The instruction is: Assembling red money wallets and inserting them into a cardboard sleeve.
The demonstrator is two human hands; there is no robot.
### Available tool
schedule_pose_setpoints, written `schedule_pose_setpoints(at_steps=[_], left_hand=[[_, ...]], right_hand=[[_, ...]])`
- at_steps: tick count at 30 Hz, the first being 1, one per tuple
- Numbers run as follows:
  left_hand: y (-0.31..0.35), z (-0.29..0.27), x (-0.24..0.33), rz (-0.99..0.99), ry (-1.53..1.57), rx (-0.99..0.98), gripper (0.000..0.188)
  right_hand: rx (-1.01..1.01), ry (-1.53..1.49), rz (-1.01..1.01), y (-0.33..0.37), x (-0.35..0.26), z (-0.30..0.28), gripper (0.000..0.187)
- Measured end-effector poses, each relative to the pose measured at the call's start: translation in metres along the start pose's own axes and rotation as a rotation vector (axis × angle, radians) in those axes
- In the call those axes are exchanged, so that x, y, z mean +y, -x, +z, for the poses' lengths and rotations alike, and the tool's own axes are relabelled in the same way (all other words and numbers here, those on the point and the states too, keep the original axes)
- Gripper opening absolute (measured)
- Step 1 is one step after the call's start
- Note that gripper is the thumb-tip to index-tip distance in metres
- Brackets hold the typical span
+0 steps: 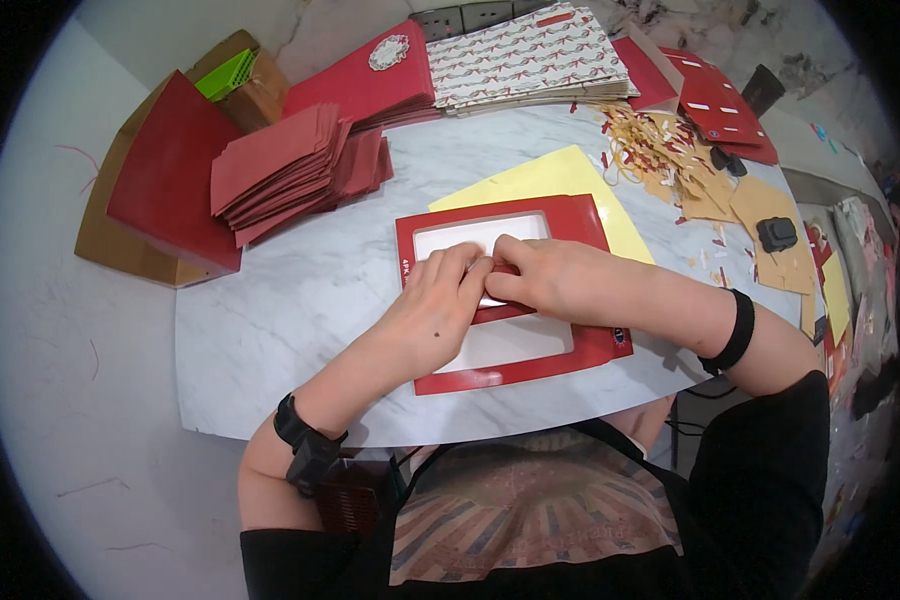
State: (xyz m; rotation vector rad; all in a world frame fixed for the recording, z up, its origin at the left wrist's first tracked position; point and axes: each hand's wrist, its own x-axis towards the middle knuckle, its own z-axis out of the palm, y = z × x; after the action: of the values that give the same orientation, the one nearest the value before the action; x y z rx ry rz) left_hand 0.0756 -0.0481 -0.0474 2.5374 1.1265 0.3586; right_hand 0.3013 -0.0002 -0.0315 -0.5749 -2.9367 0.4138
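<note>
A flat red cardboard box [595, 345] with two windows cut in its front lies on the table before me. White shows through both openings, and a red strip runs between them. Over that middle strip my left hand [435, 310] and my right hand [540, 275] meet, fingertips touching. The right fingers are curled in a pinch. On the left, thumb and fingers are drawn together against the other hand. What they grip is hidden by the fingers. Partly under the box lies a yellow sheet [530, 180].
Left stand a stack of folded red cards [280, 165] and an upright red-lined carton [165, 185]. Behind are red sheets [370, 80] and patterned white bags [530, 55]. To the right lie cut scraps [660, 150], brown card [775, 260] and a small black device [776, 235].
</note>
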Motion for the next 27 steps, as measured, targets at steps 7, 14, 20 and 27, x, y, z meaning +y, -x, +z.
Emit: schedule_pose_setpoints(at_steps=[7, 14, 20, 27], left_hand=[[0.001, 0.0, -0.002, 0.032, -0.258, -0.08, 0.058], [0.001, -0.006, 0.002, 0.015, -0.248, -0.131, 0.061], [0.002, -0.008, -0.002, -0.03, -0.17, -0.084, 0.065], [0.0, -0.009, 0.004, -0.207, -0.207, -0.15, 0.071]], right_hand=[[0.056, 0.192, -0.032, 0.017, -0.009, -0.008, 0.027], [0.018, 0.032, 0.008, 0.05, -0.017, -0.003, 0.075], [0.012, 0.039, -0.015, 0.055, -0.011, 0.002, 0.087], [-0.082, 0.08, -0.008, 0.053, -0.012, -0.003, 0.093]])
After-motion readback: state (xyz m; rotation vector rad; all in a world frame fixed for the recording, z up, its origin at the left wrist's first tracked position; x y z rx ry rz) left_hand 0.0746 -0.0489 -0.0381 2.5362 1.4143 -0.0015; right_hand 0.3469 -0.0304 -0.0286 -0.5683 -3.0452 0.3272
